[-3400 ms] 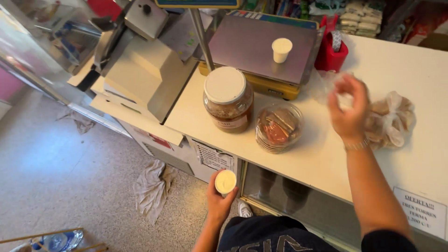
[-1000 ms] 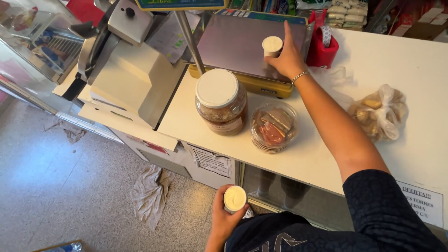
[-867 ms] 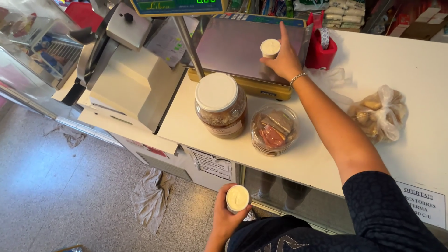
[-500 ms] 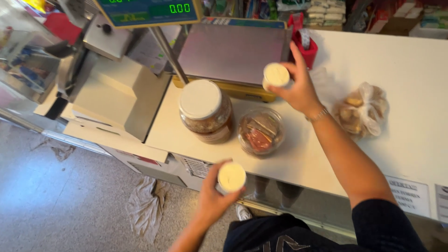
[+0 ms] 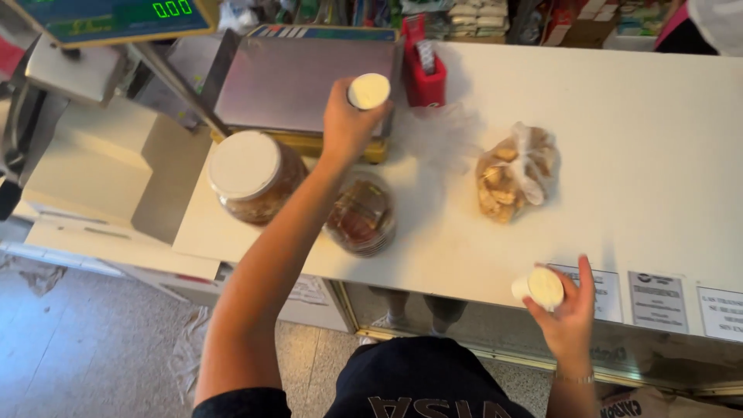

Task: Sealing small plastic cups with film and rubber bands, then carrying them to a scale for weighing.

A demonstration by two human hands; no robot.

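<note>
My left hand (image 5: 344,124) is raised over the front right corner of the steel scale platform (image 5: 294,77) and grips a small white-lidded cup (image 5: 368,90). My right hand (image 5: 571,321), with a bracelet at the wrist, is low at the counter's front edge and holds a second small white-lidded cup (image 5: 540,287), tilted on its side. Under my left forearm sits a clear plastic tub (image 5: 362,217) with reddish-brown contents. To its left stands a large jar with a white lid (image 5: 249,176).
A tied clear bag of biscuits (image 5: 512,174) lies on the white counter (image 5: 635,155). A red holder (image 5: 422,73) stands beside the scale, whose green display (image 5: 108,15) is top left. A white machine (image 5: 101,170) sits at left. Paper notices (image 5: 658,290) hang on the counter front.
My right hand took the cup off the scale and drew it down to the counter's front edge. My left hand carried its cup from near my body up to the scale.
</note>
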